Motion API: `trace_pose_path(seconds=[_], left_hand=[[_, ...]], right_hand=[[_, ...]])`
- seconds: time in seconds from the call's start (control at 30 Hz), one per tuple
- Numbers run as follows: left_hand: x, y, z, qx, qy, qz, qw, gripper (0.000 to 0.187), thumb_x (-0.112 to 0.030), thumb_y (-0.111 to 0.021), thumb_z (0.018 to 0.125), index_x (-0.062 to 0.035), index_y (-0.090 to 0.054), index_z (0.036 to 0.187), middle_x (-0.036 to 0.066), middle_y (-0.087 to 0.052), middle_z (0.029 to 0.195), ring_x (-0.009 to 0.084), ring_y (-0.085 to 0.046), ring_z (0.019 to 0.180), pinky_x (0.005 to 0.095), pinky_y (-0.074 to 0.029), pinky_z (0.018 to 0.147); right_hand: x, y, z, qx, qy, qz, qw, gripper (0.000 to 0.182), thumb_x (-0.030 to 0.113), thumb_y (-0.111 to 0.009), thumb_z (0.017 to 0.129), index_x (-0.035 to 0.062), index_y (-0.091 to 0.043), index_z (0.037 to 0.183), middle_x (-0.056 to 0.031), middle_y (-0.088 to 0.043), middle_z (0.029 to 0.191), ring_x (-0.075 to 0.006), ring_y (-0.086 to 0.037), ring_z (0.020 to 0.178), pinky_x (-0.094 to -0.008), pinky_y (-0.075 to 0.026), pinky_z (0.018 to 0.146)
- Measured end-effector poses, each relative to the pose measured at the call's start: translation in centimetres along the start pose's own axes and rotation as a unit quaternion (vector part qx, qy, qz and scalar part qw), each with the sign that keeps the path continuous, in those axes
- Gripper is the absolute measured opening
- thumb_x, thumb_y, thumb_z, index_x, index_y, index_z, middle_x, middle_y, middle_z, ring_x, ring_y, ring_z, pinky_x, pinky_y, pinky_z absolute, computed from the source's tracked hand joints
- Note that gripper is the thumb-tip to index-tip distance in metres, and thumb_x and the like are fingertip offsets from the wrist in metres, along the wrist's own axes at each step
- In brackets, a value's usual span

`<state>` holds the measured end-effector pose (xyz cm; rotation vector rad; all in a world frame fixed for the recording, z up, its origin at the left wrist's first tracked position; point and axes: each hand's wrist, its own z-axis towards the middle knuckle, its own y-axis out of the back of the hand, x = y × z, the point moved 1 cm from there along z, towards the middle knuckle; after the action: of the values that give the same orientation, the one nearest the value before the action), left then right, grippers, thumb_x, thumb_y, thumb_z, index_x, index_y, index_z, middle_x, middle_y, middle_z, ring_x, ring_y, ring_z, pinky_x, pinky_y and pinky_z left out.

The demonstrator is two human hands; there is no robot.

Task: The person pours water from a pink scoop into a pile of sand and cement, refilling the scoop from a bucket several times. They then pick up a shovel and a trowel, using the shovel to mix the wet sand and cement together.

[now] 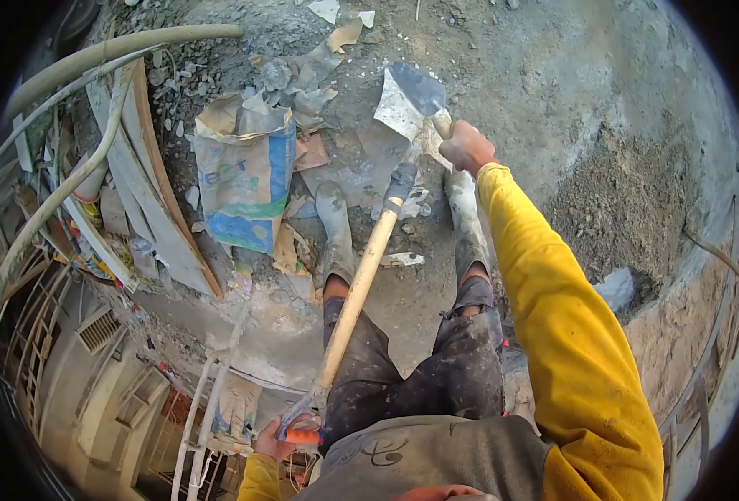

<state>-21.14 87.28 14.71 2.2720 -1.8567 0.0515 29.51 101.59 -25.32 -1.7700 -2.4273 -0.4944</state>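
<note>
A shovel with a wooden shaft [361, 288] slants across my legs, its pale, crusted blade [398, 111] at the top centre. My left hand [276, 440] is closed round the shovel's grip at the lower left, beside an orange part. Near the blade, my right hand [467, 148] is closed on the handle of a trowel [419, 88], whose grey metal blade lies over the shovel blade. Both sleeves are yellow. My boots [464, 209] stand either side of the shovel on dusty ground.
An open cement bag [244, 179] stands left of my boots, with torn paper around it. Wooden planks [148, 184] and bent poles [77, 179] lie farther left. A sand heap [616, 213] is at the right. At the lower left, a ladder-like frame [206, 409] stands beyond the edge.
</note>
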Motion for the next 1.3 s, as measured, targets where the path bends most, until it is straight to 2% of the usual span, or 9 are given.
trace_pose_path(seconds=[0.1,0.2,0.33,0.37,0.43,0.5,0.63,0.93,1.3], left_hand=[[-2.2,-2.8,-0.6,0.022,0.056,0.088,0.994,0.057,-0.037,-0.030,0.099,0.0034,-0.030,0.139,0.022,-0.048,0.131,0.0436,-0.046,0.121,0.0519,-0.037,0.101],[-2.5,-3.2,0.5,0.024,0.128,0.213,0.968,0.059,-0.041,-0.029,0.099,0.0019,-0.029,0.140,0.020,-0.045,0.134,0.0392,-0.046,0.122,0.0493,-0.039,0.101],[-3.5,-6.5,3.1,-0.014,0.139,0.403,0.905,0.058,-0.039,-0.036,0.098,-0.0012,-0.028,0.141,0.019,-0.042,0.136,0.0361,-0.044,0.123,0.0443,-0.034,0.105],[-3.3,-7.1,4.2,-0.015,0.138,0.403,0.904,0.058,-0.039,-0.036,0.098,-0.0012,-0.028,0.141,0.019,-0.042,0.136,0.0361,-0.044,0.123,0.0443,-0.034,0.105],[-2.7,-7.8,7.7,0.017,-0.169,0.714,0.679,0.057,-0.031,-0.043,0.096,-0.0010,-0.027,0.141,0.019,-0.042,0.134,0.0339,-0.039,0.126,0.0402,-0.030,0.106],[-2.7,-8.5,12.2,0.058,-0.245,0.716,0.651,0.062,-0.031,-0.052,0.091,0.0005,-0.029,0.139,0.019,-0.043,0.130,0.0309,-0.036,0.127,0.0376,-0.026,0.107],[-5.9,-14.3,19.5,0.121,-0.209,0.566,0.788,0.074,-0.034,-0.068,0.080,0.0022,-0.034,0.135,0.020,-0.048,0.126,0.0312,-0.047,0.118,0.0352,-0.034,0.102],[-6.8,-19.4,21.9,-0.079,-0.354,0.669,0.649,0.031,-0.015,-0.073,0.070,0.0029,-0.059,0.091,0.016,-0.064,0.076,0.0309,-0.063,0.072,0.0364,-0.049,0.068],[-3.3,-11.4,20.3,-0.203,-0.310,0.624,0.688,0.034,-0.015,-0.073,0.066,0.0038,-0.059,0.091,0.023,-0.064,0.084,0.0405,-0.062,0.083,0.0409,-0.050,0.073]], right_hand=[[0.1,-0.1,-0.2,-0.278,0.012,0.080,0.957,0.037,0.016,-0.057,0.075,0.0012,-0.059,0.108,-0.0188,-0.066,0.101,-0.0336,-0.065,0.094,-0.0388,-0.050,0.079],[-0.6,0.3,-0.9,0.029,-0.046,-0.044,0.998,0.036,0.018,-0.056,0.073,0.0010,-0.059,0.105,-0.0195,-0.067,0.094,-0.0348,-0.065,0.093,-0.0403,-0.049,0.081],[-3.1,2.3,-1.3,-0.139,0.027,0.021,0.990,0.032,0.019,-0.055,0.072,0.0021,-0.057,0.099,-0.0163,-0.068,0.092,-0.0302,-0.067,0.083,-0.0387,-0.050,0.074],[-5.1,1.9,-0.2,-0.198,0.072,0.081,0.974,0.033,0.015,-0.056,0.072,-0.0037,-0.053,0.099,-0.0136,-0.061,0.066,-0.0218,-0.062,0.052,-0.0342,-0.048,0.050],[-7.5,2.7,-1.0,-0.187,0.072,0.124,0.972,0.034,0.015,-0.058,0.072,-0.0052,-0.051,0.098,-0.0131,-0.060,0.065,-0.0206,-0.060,0.048,-0.0334,-0.047,0.046],[-9.5,3.2,-2.1,-0.183,0.070,0.164,0.967,0.036,0.015,-0.060,0.072,-0.0067,-0.050,0.098,-0.0127,-0.058,0.064,-0.0195,-0.058,0.044,-0.0325,-0.046,0.042],[-12.8,2.4,-4.0,-0.178,-0.005,0.189,0.966,0.035,0.016,-0.061,0.071,-0.0078,-0.053,0.096,-0.0170,-0.060,0.065,-0.0241,-0.062,0.047,-0.0346,-0.048,0.045],[-13.2,-1.2,-7.8,-0.184,0.005,0.247,0.951,0.043,0.015,-0.063,0.072,-0.0108,-0.047,0.102,-0.0096,-0.056,0.060,-0.0173,-0.055,0.040,-0.0302,-0.042,0.036],[-9.1,-5.9,-6.0,-0.111,0.023,0.025,0.993,0.048,0.026,-0.068,0.073,0.0044,-0.054,0.114,-0.0235,-0.063,0.104,-0.0378,-0.060,0.102,-0.0438,-0.047,0.085]])
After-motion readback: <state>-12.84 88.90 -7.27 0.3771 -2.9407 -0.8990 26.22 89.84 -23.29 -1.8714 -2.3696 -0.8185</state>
